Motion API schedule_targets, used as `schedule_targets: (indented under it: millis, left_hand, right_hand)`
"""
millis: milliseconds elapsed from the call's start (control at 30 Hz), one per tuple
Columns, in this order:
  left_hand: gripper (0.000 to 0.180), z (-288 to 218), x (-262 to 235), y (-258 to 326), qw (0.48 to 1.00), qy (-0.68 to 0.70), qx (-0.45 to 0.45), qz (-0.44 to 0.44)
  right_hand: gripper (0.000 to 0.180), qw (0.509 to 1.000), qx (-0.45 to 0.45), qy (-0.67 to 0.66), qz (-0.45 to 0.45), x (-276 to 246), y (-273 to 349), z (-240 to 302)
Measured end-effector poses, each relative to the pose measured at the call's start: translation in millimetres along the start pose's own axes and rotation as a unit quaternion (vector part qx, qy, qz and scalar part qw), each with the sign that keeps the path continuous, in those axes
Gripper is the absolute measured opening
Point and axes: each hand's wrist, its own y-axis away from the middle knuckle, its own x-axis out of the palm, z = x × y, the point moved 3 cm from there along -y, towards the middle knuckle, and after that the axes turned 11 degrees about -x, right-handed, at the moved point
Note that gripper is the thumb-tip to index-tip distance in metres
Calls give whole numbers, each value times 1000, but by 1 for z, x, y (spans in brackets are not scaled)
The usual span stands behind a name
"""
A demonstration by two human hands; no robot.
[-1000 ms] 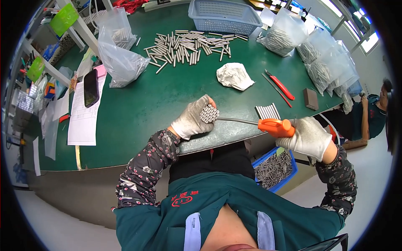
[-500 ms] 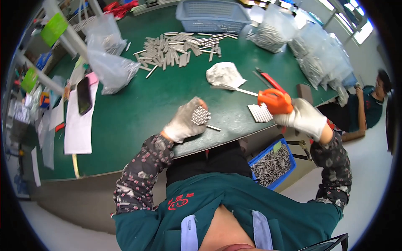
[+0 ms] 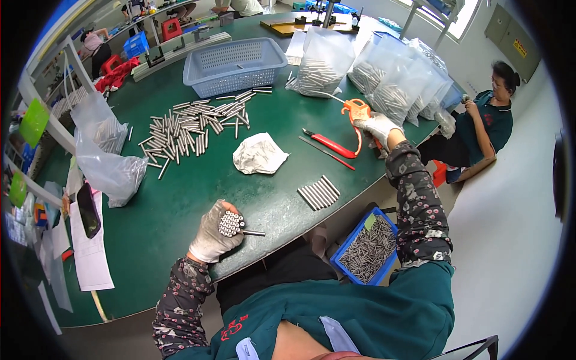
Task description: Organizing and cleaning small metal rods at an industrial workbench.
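Across the green counter [image 3: 186, 183], the white-gloved right hand [image 3: 380, 128] now holds an orange air gun [image 3: 357, 109] farther from the silvery metal pins [image 3: 230, 224] clasped by the white-gloved left hand [image 3: 211, 237], leaving them out of its aim.

Brt, even indoor lt; window [image 3: 465, 23] upper R blown out. Soft glare on green tabletop [image 3: 277, 221] nr front edge, sm. glints on loose metal rods [image 3: 193, 127]. Fisheye bends tabletop edge, corners go blk; L-rim clutter [image 3: 19, 233] a bit soft.
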Motion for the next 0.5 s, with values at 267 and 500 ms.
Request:
schedule_targets:
  millis: [267, 500]
  left_hand:
    - [36, 2, 3, -8, 1000, 20, -11, -7]
    - [35, 0, 4, -7, 1000, 9, -10, -20]
  right_hand:
    - [57, 977, -90, 183, -64, 21, -39, -21]
    - [56, 910, -131, 359, -164, 20, -5, -7]
